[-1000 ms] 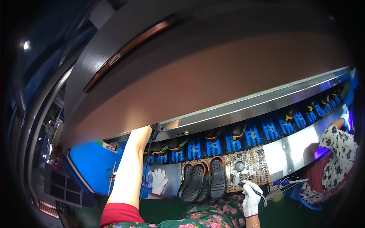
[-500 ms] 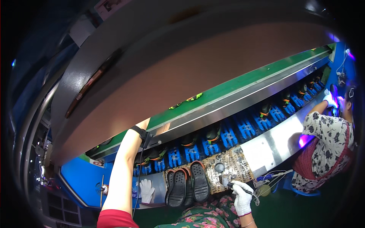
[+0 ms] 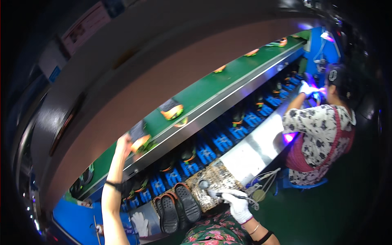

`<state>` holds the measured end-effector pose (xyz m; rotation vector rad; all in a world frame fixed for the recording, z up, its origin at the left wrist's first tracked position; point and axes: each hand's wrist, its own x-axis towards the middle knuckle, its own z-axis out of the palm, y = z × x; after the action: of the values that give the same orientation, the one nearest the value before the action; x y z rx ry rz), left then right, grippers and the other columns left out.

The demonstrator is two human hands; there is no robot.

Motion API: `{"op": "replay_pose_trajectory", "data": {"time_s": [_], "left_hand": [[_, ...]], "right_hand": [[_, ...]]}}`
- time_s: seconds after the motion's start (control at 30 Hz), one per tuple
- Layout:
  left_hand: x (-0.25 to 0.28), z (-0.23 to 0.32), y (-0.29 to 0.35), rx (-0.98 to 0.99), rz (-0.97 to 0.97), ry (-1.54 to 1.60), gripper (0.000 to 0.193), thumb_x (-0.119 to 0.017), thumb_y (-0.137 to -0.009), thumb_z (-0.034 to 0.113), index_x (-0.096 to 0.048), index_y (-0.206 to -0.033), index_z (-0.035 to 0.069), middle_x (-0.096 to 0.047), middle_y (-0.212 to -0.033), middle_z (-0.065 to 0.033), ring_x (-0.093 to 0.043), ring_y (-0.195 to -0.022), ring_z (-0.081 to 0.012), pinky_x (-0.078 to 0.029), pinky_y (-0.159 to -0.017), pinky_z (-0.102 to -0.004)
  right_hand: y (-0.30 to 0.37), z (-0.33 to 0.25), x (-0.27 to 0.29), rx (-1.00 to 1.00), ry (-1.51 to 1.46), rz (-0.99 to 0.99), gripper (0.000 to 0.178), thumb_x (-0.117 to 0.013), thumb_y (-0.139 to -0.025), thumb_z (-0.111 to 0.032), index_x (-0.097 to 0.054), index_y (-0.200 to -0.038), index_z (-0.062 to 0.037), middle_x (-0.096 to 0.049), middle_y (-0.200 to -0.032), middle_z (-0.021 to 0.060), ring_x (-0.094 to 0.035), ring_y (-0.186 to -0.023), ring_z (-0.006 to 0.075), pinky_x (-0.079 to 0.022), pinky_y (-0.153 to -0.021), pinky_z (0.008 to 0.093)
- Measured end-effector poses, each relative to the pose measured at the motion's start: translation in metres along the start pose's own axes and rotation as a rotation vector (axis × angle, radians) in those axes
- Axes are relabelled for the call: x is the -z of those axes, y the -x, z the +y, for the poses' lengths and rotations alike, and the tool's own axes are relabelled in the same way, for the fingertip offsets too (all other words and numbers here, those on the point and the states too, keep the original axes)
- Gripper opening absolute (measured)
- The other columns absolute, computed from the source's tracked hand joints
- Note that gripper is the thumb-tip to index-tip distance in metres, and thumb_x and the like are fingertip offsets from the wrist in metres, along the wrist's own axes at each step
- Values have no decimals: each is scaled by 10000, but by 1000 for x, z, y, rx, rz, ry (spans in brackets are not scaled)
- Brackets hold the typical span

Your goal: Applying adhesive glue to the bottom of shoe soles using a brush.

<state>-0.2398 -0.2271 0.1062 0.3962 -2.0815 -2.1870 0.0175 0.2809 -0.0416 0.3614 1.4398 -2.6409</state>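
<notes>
My bare left hand [image 3: 123,143] reaches over the green conveyor belt [image 3: 200,96]. Its fingers, slightly blurred, close on the edge of a dark shoe [image 3: 141,138] with orange and lime-green trim. A white glove covers my right hand [image 3: 237,206], which grips a dark-handled brush [image 3: 217,194] with a pale tip. That tip is over a mottled, wrapped board [image 3: 220,175], close to a small round dish [image 3: 203,184]. Several black perforated shoe soles [image 3: 188,203] with orange rims lean together at the board's left side.
Another shoe [image 3: 171,109] sits farther along the belt. Blue racks [image 3: 206,154] carrying shoes line the space below it. A brown overhead panel [image 3: 134,77] hangs above. An empty white glove [image 3: 140,223] lies at left. A seated co-worker [image 3: 318,126] works at right beside cables [image 3: 267,179].
My left hand, hidden under the panel before, now shows at a shoe on the belt. The view has shifted, revealing more belt and shoes. The right hand still holds the brush near the dish.
</notes>
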Motion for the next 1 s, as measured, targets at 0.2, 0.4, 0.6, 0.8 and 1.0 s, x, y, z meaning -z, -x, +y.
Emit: {"op": "replay_pose_trajectory", "data": {"time_s": [0.2, 0.4, 0.6, 0.8, 1.0], "left_hand": [[15, -18, 103, -17, 261, 198, 478, -604, -800, 192, -563, -1238, 6, -714, -1080, -192, -738, -926, -350, -612, -837, -520], [-58, -50, 201, -283, 294, 247, 514, -645, -902, 101, -505, -1386, -3, -704, -1119, -166, -733, -951, -297, -623, -820, -437], [-94, -131, 260, 263, 244, 633, 335, -664, -932, 318, -675, -1045, 3, -739, -934, -142, -722, -784, -295, -608, -736, -426], [-144, -188, 322, 683, 42, 789, 345, -631, -918, 317, -702, -1010, -9, -757, -914, -145, -738, -769, -298, -608, -784, -425], [-167, -154, 344, 588, -34, 875, 319, -639, -884, 62, -621, -1180, -56, -744, -1035, -161, -755, -867, -259, -632, -832, -411]], "right_hand": [[-7, -17, -5, 62, 30, -106, 204, -688, -893, 11, -760, -1081, 47, -759, -919, 82, -624, -740, 109, -492, -679, 242], [4, -48, -26, -1, -8, -202, 215, -652, -943, -66, -761, -1105, 25, -732, -925, 42, -580, -713, 68, -433, -628, 208], [4, -55, -31, 183, 289, -315, 211, -606, -975, 3, -729, -1135, 64, -751, -1102, 111, -639, -888, 94, -498, -755, 232], [6, -72, -84, -250, -203, -357, 240, -618, -960, -27, -726, -1158, 56, -748, -1084, 85, -640, -828, 91, -515, -725, 230], [3, -53, -119, 110, 135, -504, 174, -649, -928, 23, -734, -1070, 77, -746, -1159, 140, -652, -804, 134, -525, -702, 257]]}}
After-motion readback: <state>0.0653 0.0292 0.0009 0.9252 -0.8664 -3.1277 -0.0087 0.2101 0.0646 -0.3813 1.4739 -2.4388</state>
